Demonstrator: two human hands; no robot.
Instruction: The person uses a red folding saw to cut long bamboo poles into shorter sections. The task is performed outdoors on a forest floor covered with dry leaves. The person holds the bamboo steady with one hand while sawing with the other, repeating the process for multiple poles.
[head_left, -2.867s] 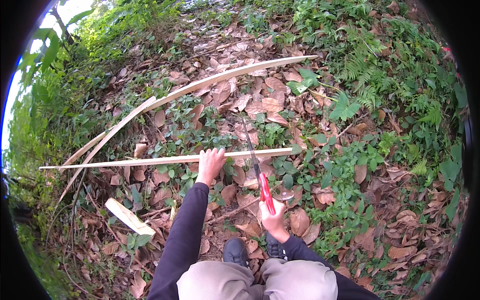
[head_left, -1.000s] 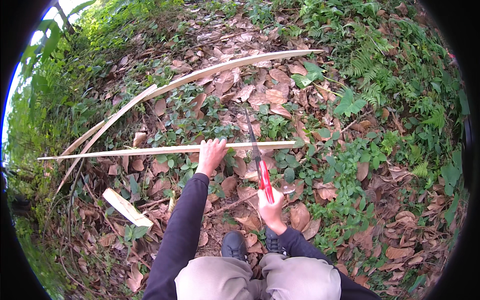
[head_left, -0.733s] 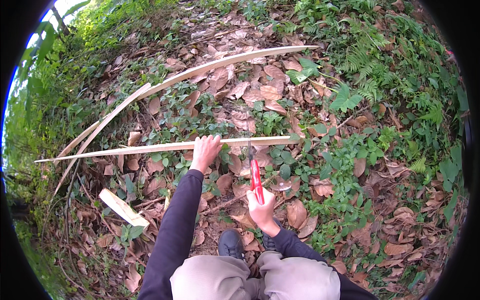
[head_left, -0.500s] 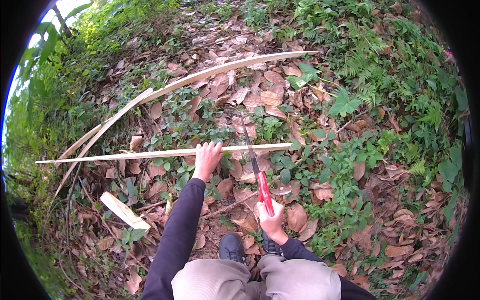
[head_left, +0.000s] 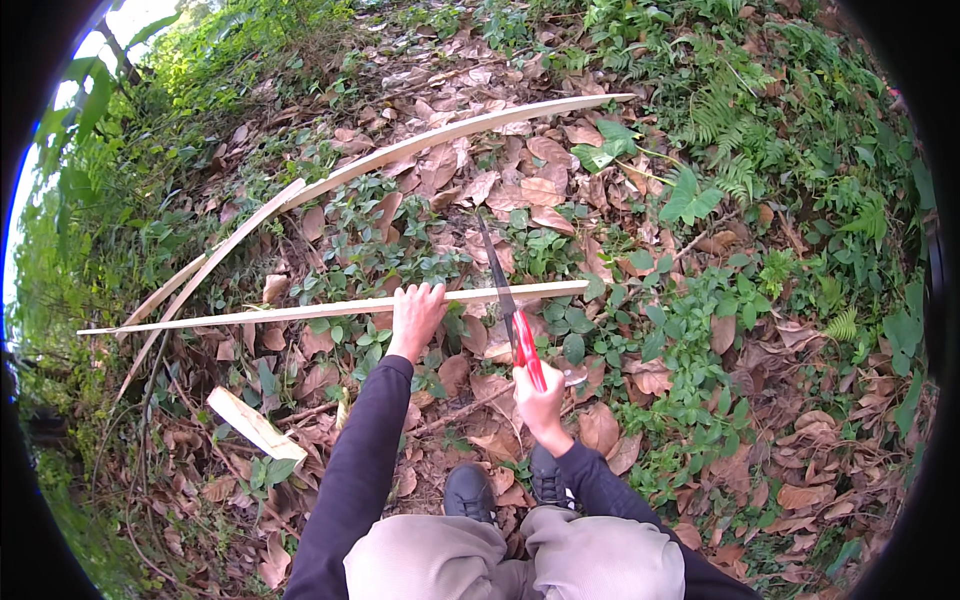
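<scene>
My left hand (head_left: 417,321) is closed round a long, pale wooden strip (head_left: 255,315), gripping it a little left of its right end. In my right hand (head_left: 541,402) is a hand saw (head_left: 524,347) with a red handle and a dark, narrow blade. The blade lies across the strip to the right of my left hand and points away from me. Whether its teeth have cut into the wood is too small to tell.
Two more pale wooden strips (head_left: 460,128) (head_left: 215,255) lie beyond, crossing at the left. A short wood chunk (head_left: 255,424) rests left of my left forearm. Dry brown leaves, low green plants and ferns (head_left: 720,140) cover the ground. My dark shoes (head_left: 469,492) are close by.
My right hand and the saw have pushed slightly forward, so the handle is nearer the strip. My left hand keeps its grip on the strip.
</scene>
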